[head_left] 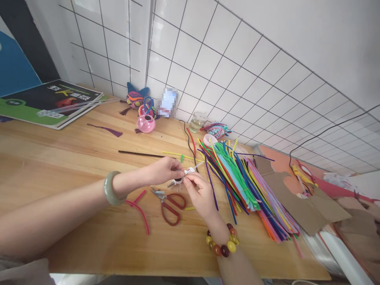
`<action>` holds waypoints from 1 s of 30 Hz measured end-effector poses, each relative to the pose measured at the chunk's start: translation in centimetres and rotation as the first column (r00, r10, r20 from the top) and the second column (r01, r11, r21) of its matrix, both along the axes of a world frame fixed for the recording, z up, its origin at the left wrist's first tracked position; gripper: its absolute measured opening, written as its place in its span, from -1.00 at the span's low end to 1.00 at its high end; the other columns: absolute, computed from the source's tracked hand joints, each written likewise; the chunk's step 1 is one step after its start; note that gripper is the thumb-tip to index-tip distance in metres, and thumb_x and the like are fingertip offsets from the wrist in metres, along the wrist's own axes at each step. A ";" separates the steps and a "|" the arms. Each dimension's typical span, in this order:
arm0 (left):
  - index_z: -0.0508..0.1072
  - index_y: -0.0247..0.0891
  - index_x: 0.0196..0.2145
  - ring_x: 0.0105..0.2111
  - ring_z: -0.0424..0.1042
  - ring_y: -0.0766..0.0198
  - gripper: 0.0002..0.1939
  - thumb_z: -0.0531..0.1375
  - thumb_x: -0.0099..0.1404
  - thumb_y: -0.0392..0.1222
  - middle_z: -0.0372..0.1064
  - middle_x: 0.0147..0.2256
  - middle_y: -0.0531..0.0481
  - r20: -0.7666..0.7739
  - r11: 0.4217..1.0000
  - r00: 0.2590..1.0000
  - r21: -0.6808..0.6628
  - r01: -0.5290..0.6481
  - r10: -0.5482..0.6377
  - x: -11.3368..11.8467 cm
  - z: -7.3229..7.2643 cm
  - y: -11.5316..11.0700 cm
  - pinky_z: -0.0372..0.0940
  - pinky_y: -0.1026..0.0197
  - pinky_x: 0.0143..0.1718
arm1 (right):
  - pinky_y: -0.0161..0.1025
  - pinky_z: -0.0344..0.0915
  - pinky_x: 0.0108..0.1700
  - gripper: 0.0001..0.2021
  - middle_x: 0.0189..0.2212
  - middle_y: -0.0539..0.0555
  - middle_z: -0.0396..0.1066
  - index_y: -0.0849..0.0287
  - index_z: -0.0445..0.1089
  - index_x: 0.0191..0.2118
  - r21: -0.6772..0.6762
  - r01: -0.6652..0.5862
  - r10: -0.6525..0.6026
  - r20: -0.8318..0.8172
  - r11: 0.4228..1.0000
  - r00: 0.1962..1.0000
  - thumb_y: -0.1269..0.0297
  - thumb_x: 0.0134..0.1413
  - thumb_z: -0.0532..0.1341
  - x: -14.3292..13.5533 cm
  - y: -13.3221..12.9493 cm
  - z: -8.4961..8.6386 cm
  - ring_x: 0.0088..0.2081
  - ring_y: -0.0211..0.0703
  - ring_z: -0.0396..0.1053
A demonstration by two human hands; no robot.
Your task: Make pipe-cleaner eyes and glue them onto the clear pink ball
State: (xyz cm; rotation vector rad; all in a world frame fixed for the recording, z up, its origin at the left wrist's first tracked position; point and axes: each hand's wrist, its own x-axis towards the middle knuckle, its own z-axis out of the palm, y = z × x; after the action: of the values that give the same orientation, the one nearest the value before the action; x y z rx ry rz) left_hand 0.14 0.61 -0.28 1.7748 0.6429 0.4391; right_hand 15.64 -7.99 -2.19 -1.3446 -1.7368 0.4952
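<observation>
My left hand [166,171], with a pale green bangle on its wrist, pinches the left side of a small white-and-black piece [178,181]. From the right, my right hand [202,194], wearing a bracelet of coloured beads, has its fingertips closed on the same piece. A white strip [196,166] sticks out above the fingers. Scissors with red handles [170,209] lie just below the hands, and a pink pipe cleaner [143,213] is to their left. Black and yellow pipe cleaners lie behind my hands.
To the right spreads a large pile of coloured pipe cleaners [237,178]. A glass jar [197,122], a phone [168,103], a pink ball [146,123] and woven ornaments stand near the wall. Books [53,103] lie far left; cardboard [314,206] lies right.
</observation>
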 end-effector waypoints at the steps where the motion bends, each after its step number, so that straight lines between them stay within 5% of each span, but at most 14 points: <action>1: 0.41 -0.33 -0.46 -0.51 0.21 0.36 -0.76 0.11 0.15 -0.08 0.29 -0.53 0.08 -0.001 1.000 1.000 0.008 -0.001 0.001 0.0 0.0 0.0 0.12 0.31 -0.44 | -0.22 0.25 -0.23 -0.84 -0.41 0.06 0.39 0.15 0.38 -0.41 -0.004 0.000 0.000 -0.006 1.000 1.000 0.35 0.13 0.10 0.0 0.0 0.0 -0.31 -0.16 0.34; 11: 0.42 -0.33 -0.47 -0.53 0.21 0.38 -0.74 0.15 0.14 -0.05 0.30 -0.56 0.08 0.039 0.998 0.999 -0.069 -0.002 0.005 0.0 0.1 -0.2 0.13 0.31 -0.45 | -0.20 0.28 -0.21 -0.83 -0.44 0.06 0.42 0.16 0.40 -0.44 -0.056 -0.005 -0.001 -0.101 0.998 0.995 0.33 0.11 0.10 -0.3 0.0 0.1 -0.33 -0.15 0.36; 16: 0.42 -0.33 -0.22 -0.45 0.25 0.36 -0.64 0.11 0.19 0.02 0.35 -0.41 0.03 0.163 0.989 0.986 -0.146 0.038 -0.014 0.0 0.0 -0.2 0.15 0.31 -0.42 | -0.22 0.29 -0.21 -0.84 -0.42 0.06 0.42 0.17 0.42 -0.43 -0.090 -0.011 -0.006 -0.178 0.996 0.984 0.33 0.09 0.11 -0.2 0.0 0.1 -0.32 -0.15 0.36; 19: 0.36 -0.30 -0.12 -0.50 0.19 0.40 -0.57 0.08 0.21 0.09 0.29 -0.43 0.06 0.161 0.985 0.985 -0.168 -0.031 0.059 -0.3 0.2 -0.2 0.10 0.33 -0.49 | -0.22 0.28 -0.22 -0.84 -0.41 0.06 0.43 0.17 0.43 -0.41 -0.098 -0.006 -0.013 -0.199 0.995 0.980 0.32 0.10 0.11 -0.1 -0.1 0.1 -0.31 -0.15 0.36; 23: 0.37 -0.31 -0.27 -0.56 0.07 0.43 -0.57 0.04 0.22 0.15 0.17 -0.51 0.11 0.114 0.983 0.987 -0.154 -0.099 0.117 -0.8 0.8 -0.2 0.04 0.32 -0.53 | -0.23 0.28 -0.23 -0.83 -0.44 0.04 0.41 0.17 0.40 -0.44 -0.068 0.033 -0.046 -0.200 0.997 0.979 0.30 0.10 0.11 0.1 0.0 0.2 -0.34 -0.16 0.35; 30: 0.41 -0.32 -0.31 -0.55 0.12 0.44 -0.64 0.12 0.18 0.07 0.29 -0.45 0.05 0.141 0.973 0.989 -0.228 -0.019 0.053 -0.4 0.5 -0.1 0.03 0.35 -0.56 | -0.23 0.30 -0.26 -0.84 -0.42 0.04 0.44 0.16 0.41 -0.41 -0.020 0.148 -0.149 -0.229 0.989 0.962 0.28 0.09 0.12 0.4 0.0 0.5 -0.34 -0.16 0.37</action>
State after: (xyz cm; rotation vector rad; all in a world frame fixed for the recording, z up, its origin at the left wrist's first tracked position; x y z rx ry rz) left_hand -0.25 0.49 0.26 1.5024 0.5976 0.4958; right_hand 15.99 -8.02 -1.70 -1.3510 -1.4355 0.5454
